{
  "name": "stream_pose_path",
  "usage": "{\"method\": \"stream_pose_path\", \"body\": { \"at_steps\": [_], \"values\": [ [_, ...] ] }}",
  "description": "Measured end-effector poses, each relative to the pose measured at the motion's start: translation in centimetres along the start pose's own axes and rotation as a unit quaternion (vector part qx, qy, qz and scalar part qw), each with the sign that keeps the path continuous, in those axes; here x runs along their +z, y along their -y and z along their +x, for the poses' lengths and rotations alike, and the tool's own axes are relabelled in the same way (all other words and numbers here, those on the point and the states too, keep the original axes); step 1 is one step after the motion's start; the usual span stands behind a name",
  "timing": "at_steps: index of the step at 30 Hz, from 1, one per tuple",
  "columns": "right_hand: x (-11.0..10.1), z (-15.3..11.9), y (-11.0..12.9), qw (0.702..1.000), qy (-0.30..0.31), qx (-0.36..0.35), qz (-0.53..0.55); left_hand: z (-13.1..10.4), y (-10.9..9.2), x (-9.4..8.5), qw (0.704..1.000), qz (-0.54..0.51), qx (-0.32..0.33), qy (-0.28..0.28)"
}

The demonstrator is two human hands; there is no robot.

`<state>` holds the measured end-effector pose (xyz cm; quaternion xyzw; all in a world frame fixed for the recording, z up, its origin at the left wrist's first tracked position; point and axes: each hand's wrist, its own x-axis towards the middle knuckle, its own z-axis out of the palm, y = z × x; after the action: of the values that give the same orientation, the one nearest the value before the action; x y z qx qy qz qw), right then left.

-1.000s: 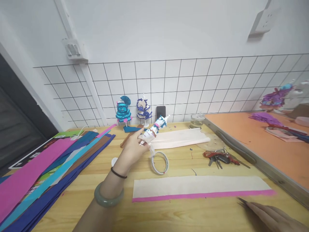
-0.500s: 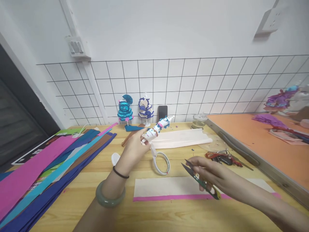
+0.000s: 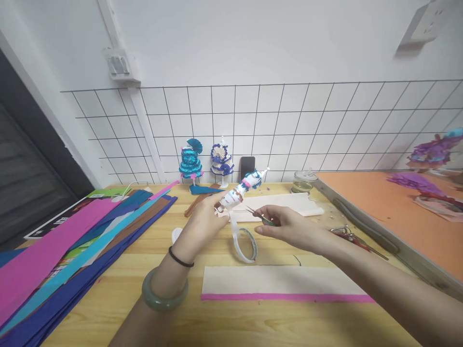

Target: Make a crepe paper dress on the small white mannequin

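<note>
Tilted up to the right, a small white cone-shaped figure with blue, pink and brown paper trim sits in my left hand, whose fingers are closed round its base. A strip of white tape runs down from that base to a tape roll over the table. My right hand grips a pair of scissors, the blades pointing left towards the figure and the tape strip. Below both hands lies a long cream paper strip with a pink lower edge.
Coloured crepe paper strips cover the left side. Two decorated paper figures and a phone stand by the wall. A glass jar and pale folded paper lie behind my right hand; other scissors rest further right.
My right hand has moved up and left with the scissors, from above the cream strip to beside the figure. My left hand still holds the figure, and the view has shifted slightly.
</note>
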<state>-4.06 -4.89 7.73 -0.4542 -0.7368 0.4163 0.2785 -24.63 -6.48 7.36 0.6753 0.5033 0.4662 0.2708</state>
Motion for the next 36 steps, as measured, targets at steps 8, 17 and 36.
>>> {"method": "stream_pose_path", "body": {
  "at_steps": [8, 17, 36],
  "values": [
    [4.1, 1.3, -1.2, 0.997, -0.058, -0.046, 0.03, -0.1, -0.1, 0.4, 1.0, -0.007, 0.006, 0.021],
    [5.4, 1.2, -2.0, 0.992, -0.061, -0.082, 0.07, 0.2, 0.0, 0.7, 0.994, -0.089, 0.013, 0.064],
    [3.8, 0.2, -2.1, 0.998, -0.003, -0.048, -0.044, 0.1, 0.5, 1.1, 0.994, -0.078, -0.017, 0.068]
  ]
}}
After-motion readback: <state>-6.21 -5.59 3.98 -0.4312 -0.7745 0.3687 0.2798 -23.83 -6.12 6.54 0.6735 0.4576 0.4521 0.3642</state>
